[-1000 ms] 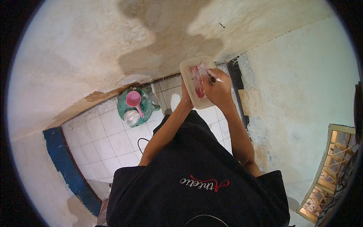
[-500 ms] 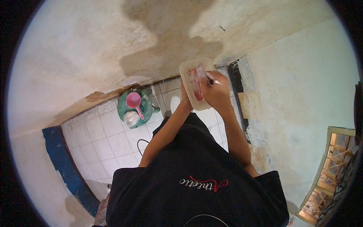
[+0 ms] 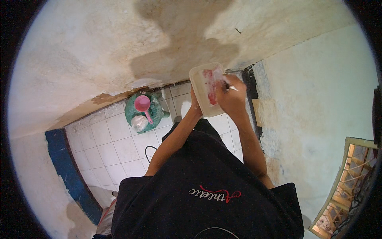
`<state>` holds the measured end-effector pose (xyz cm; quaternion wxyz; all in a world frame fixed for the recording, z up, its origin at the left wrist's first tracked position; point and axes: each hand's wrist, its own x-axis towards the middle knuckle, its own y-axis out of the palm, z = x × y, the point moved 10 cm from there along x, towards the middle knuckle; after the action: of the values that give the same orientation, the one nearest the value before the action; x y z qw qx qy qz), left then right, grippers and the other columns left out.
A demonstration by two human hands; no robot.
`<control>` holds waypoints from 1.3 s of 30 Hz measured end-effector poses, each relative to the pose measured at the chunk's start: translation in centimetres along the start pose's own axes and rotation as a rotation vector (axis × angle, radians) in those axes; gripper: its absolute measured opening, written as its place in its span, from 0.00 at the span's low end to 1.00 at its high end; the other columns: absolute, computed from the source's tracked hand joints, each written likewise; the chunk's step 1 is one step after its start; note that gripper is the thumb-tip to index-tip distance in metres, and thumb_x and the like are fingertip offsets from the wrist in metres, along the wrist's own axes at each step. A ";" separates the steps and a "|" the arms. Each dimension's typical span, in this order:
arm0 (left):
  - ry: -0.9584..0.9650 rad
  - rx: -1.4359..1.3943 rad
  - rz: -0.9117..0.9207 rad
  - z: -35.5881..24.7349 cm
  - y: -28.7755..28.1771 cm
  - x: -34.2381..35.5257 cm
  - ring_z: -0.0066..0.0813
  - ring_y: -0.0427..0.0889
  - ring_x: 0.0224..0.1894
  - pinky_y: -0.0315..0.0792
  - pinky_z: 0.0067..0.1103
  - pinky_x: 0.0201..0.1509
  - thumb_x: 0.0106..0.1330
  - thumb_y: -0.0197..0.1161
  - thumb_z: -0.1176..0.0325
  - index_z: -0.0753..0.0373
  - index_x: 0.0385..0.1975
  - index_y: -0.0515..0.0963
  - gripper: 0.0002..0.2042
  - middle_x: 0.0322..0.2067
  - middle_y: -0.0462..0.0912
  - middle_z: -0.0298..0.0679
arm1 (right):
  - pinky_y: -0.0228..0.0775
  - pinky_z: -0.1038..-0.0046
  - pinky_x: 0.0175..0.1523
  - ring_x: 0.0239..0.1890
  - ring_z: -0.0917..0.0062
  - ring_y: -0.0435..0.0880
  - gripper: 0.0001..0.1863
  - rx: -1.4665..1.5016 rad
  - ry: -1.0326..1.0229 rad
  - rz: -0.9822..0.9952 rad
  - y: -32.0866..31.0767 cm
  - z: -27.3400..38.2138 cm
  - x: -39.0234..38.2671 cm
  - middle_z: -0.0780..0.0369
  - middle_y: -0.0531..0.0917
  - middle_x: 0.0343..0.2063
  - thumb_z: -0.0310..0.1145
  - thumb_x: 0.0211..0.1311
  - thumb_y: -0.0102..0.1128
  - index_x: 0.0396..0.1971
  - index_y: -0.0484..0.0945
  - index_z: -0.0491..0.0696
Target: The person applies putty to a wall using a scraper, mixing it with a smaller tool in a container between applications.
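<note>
A clear rectangular plastic container (image 3: 201, 92) is held up in front of me, tilted. My left hand (image 3: 194, 101) grips it along its left side; most of those fingers are hidden behind it. Over the container's right side, my right hand (image 3: 232, 96) is closed around a small tool like a putty knife (image 3: 231, 87), with a dark and white end showing. The tool's working end is blurred and partly hidden inside the container. Red and whitish patches (image 3: 213, 97) show on the container's bottom.
A green plastic sack (image 3: 158, 115) lies on the tiled floor (image 3: 107, 137), bearing a pink dipper (image 3: 142, 102) and a white bundle (image 3: 139, 124). A stained wall (image 3: 99, 59) stands ahead, a pale green wall (image 3: 314, 91) to the right. A black cable (image 3: 146, 150) lies near my left arm.
My right hand and the tool have shifted slightly right and down over the container, uncovering more of the red and whitish bottom. My left hand keeps its hold.
</note>
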<state>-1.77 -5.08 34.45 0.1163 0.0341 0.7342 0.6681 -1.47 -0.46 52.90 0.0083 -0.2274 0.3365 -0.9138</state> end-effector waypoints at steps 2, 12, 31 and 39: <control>-0.022 -0.193 0.430 0.4 1.0 0.8 0.38 0.43 0.75 0.37 0.37 0.77 0.70 0.40 0.50 0.53 0.72 0.46 0.32 0.73 0.47 0.34 | 0.74 0.69 0.34 0.27 0.59 0.82 0.07 0.057 -0.112 -0.049 1.0 0.6 -0.8 0.50 0.81 0.26 0.23 0.50 0.64 0.29 0.79 0.37; -0.097 -0.530 0.221 0.9 -0.2 0.1 0.41 0.73 0.58 0.68 0.37 0.64 0.70 0.40 0.43 0.57 0.64 0.64 0.30 0.58 0.72 0.44 | 0.72 0.60 0.36 0.28 0.51 0.79 0.04 0.025 -0.016 -0.018 0.8 0.5 -0.6 0.47 0.79 0.24 0.23 0.48 0.59 0.25 0.78 0.39; 0.113 -0.038 -0.148 -1.0 -1.1 -0.3 0.40 0.74 0.57 0.71 0.36 0.62 0.70 0.40 0.42 0.55 0.65 0.63 0.30 0.58 0.72 0.42 | 0.70 0.65 0.33 0.26 0.60 0.79 0.05 0.015 -0.067 0.016 1.6 -0.2 -0.2 0.51 0.79 0.22 0.23 0.48 0.61 0.25 0.78 0.38; 0.010 0.078 -0.038 0.1 -2.1 0.4 0.40 0.71 0.62 0.67 0.37 0.66 0.71 0.38 0.44 0.55 0.65 0.63 0.29 0.62 0.69 0.39 | 0.72 0.70 0.32 0.27 0.65 0.81 0.07 0.045 -0.009 -0.006 1.4 -0.7 -0.9 0.51 0.80 0.25 0.23 0.47 0.62 0.27 0.78 0.37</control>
<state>-1.87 -5.08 32.35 0.1240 0.0216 0.7606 0.6369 -1.17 -1.01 51.22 0.0121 -0.2323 0.3151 -0.9201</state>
